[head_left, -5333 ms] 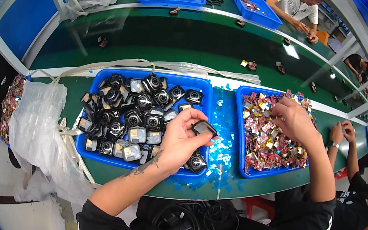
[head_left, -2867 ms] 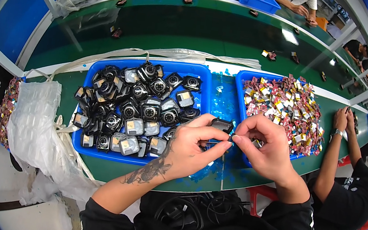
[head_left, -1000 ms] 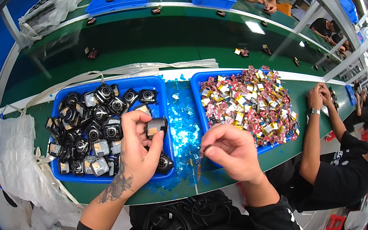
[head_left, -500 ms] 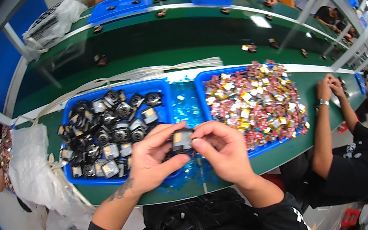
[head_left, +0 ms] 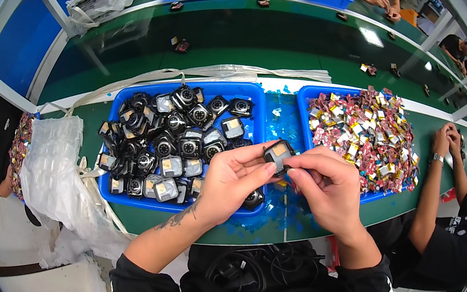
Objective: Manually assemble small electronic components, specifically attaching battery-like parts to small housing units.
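My left hand holds a black smartwatch case between thumb and fingers, its grey face with a tan patch turned up. The fingers of my right hand are pinched together at the case's right edge. Whether a smaller piece sits between those fingertips is hidden. Left of my hands, a blue tray carries a pile of similar watch cases, some showing round dark backs, others grey faces. To the right, a second blue tray is heaped with small red circuit boards and silver-and-yellow battery-like pieces.
Blue film scraps litter the green table between the trays. Beyond runs a green conveyor belt with scattered small parts. Clear plastic packaging lies at the left. Co-workers sit across and to the right; one person is at the far left.
The view has shifted, so the trays and belt appear further right and higher. My hands still hold the watch case, now slightly tilted, with the right fingers lower on its edge.
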Available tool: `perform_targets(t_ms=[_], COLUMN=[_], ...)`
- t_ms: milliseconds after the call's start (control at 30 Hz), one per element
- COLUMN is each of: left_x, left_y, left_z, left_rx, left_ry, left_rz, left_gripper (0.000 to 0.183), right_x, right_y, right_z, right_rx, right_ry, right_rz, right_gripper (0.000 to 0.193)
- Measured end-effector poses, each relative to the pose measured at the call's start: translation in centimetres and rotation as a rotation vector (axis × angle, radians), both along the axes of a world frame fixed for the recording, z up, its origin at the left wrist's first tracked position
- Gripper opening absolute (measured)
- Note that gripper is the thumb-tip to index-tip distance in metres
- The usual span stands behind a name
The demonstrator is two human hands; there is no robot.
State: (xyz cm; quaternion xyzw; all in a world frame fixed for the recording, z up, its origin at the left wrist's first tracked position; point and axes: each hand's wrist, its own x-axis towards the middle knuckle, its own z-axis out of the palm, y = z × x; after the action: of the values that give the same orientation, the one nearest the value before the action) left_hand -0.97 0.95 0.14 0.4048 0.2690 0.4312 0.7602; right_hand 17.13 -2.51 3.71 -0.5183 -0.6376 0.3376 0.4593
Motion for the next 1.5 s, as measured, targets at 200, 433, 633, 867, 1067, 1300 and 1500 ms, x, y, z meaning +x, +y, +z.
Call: perform_targets(t_ms=[200, 433, 633, 867, 1067, 1300, 1500], left_x=[-0.3, 0.0, 0.0, -0.2, -0.2, 0.8, -0.4], left_y=[-0.2, -0.5, -0.7, -0.9, -0.7, -0.2, -0.1], left_z=[-0.3, -0.5, -0.6, -0.9, -0.7, 0.2, 0.8], left_rx=[0.243, 0.266, 0.281, 0.334, 0.315, 0.247, 0.737], left_ry=[0.073, 0.069, 0.156, 0.172, 0.214, -0.041, 0.496], left_rz=[-0.032, -0.024, -0.011, 0.026, 0.029, 0.198, 0.162], left_gripper=[0.046, 0.045, 0.046, 0.043, 0.041, 0.051, 0.032], right_x=[-0.8, -0.8, -0.6, -0.5, -0.4, 0.9, 0.5], right_y=[0.1, 0.6, 1.0, 1.4, 1.4, 0.2, 0.0], right_z=[2.0, 2.2, 2.2, 1.6, 1.6, -0.1, -0.2], right_rx=[0.026, 0.104, 0.052, 0.09, 0.111, -0.082, -0.189], right_ry=[-0.251, -0.239, -0.266, -0.207, -0.24, 0.13, 0.396], right_rz=[-0.069, -0.033, -0.01, -0.015, -0.058, 0.038, 0.09], right_gripper=[0.012, 0.008, 0.006, 0.023, 0.028, 0.024, 0.014])
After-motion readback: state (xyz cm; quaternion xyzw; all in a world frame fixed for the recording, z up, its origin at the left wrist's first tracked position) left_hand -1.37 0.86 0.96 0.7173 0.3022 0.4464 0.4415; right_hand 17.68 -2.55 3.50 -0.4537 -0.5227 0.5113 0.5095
